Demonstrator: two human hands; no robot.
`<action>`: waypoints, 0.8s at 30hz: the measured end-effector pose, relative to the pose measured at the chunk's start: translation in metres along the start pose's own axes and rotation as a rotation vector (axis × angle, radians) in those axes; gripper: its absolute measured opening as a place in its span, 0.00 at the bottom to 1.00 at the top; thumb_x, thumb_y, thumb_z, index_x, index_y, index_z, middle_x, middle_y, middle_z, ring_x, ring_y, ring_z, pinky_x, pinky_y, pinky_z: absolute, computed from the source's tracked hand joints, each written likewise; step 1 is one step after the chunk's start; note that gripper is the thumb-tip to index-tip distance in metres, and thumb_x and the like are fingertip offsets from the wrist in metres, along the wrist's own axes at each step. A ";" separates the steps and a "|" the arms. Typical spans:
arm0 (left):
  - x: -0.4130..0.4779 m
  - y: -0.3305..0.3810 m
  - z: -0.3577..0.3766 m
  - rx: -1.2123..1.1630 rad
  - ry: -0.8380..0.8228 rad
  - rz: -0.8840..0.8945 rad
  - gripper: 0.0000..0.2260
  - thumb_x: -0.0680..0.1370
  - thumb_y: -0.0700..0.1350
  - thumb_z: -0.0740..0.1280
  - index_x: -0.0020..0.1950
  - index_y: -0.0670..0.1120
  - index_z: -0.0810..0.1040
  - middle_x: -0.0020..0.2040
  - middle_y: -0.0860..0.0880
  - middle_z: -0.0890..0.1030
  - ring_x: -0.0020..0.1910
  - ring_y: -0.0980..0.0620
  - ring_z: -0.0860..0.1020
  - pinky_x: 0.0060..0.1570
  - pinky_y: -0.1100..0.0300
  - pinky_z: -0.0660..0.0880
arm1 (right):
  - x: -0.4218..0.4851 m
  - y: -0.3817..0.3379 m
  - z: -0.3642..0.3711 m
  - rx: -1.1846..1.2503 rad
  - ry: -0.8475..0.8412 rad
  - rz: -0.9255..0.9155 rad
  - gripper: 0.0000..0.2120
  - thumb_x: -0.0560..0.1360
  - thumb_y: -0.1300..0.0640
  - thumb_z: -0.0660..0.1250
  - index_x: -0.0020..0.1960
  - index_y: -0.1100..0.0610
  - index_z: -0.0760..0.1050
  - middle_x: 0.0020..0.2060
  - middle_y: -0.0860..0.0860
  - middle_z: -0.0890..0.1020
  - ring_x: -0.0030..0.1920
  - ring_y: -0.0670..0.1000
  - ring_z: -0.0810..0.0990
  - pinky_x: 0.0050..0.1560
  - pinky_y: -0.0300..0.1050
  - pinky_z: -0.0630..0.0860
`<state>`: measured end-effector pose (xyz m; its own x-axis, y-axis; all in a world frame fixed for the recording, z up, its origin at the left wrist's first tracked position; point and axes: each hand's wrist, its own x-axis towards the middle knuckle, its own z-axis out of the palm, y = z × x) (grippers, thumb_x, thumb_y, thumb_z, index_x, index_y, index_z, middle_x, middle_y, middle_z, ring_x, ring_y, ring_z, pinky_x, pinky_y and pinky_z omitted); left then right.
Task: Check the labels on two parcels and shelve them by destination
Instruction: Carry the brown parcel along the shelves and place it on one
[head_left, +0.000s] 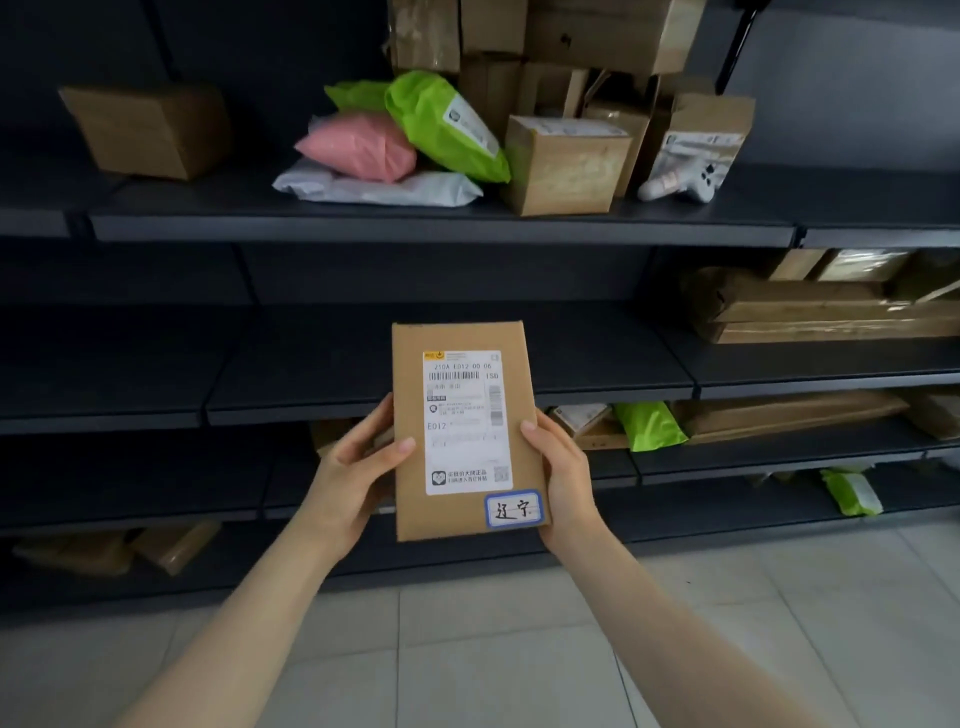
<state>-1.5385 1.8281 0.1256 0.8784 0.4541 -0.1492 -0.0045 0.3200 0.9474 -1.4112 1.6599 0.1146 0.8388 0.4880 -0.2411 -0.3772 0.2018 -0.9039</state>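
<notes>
You hold a flat cardboard parcel (465, 431) upright in front of the dark metal shelving (441, 228), its labelled face turned toward you. Your left hand (353, 475) clasps its left edge, thumb lying on the front face and fingers hidden behind the box. Your right hand (563, 475) clasps the right edge the same way, thumb tip on the front rim. Both grips are closed on the parcel, which touches no shelf.

A white shipping label (465, 421) covers most of the front, printed with barcodes and the code E012. At the parcel's lower right corner sits a small blue-bordered sticker (513, 510) with handwritten characters.

On the top shelf, toward the middle, a pink mailer bag (358, 145) and a green mailer bag (447, 127) lie on a white mailer bag (374, 187), with a small cardboard box (563, 166) just beside them near the front edge. A lone carton (148, 130) stands at that shelf's left end. Long flat cartons (821, 312) lie at the right end of the shelf below. The floor is pale tile (519, 649).
</notes>
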 end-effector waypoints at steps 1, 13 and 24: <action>-0.001 -0.009 -0.002 -0.010 0.016 -0.023 0.44 0.56 0.55 0.81 0.71 0.58 0.71 0.62 0.50 0.82 0.62 0.45 0.79 0.50 0.50 0.77 | 0.000 0.008 -0.004 0.000 0.002 0.026 0.18 0.76 0.57 0.69 0.65 0.57 0.76 0.52 0.56 0.87 0.49 0.56 0.86 0.47 0.50 0.82; 0.037 -0.019 0.015 -0.020 0.161 -0.118 0.22 0.66 0.49 0.73 0.60 0.57 0.78 0.60 0.50 0.82 0.61 0.46 0.77 0.50 0.42 0.77 | 0.047 0.016 -0.022 0.045 0.086 0.158 0.24 0.73 0.54 0.73 0.66 0.58 0.74 0.55 0.58 0.85 0.54 0.60 0.85 0.45 0.49 0.83; 0.162 -0.022 0.068 -0.033 0.209 -0.142 0.21 0.66 0.52 0.73 0.58 0.51 0.78 0.53 0.48 0.83 0.53 0.46 0.80 0.41 0.49 0.75 | 0.178 -0.032 -0.068 -0.024 0.083 0.187 0.22 0.72 0.52 0.74 0.63 0.55 0.75 0.55 0.58 0.85 0.52 0.59 0.85 0.52 0.56 0.83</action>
<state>-1.3638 1.8383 0.1002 0.7533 0.5638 -0.3387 0.0930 0.4185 0.9035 -1.2231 1.6827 0.0767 0.7850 0.4433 -0.4328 -0.5207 0.0937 -0.8485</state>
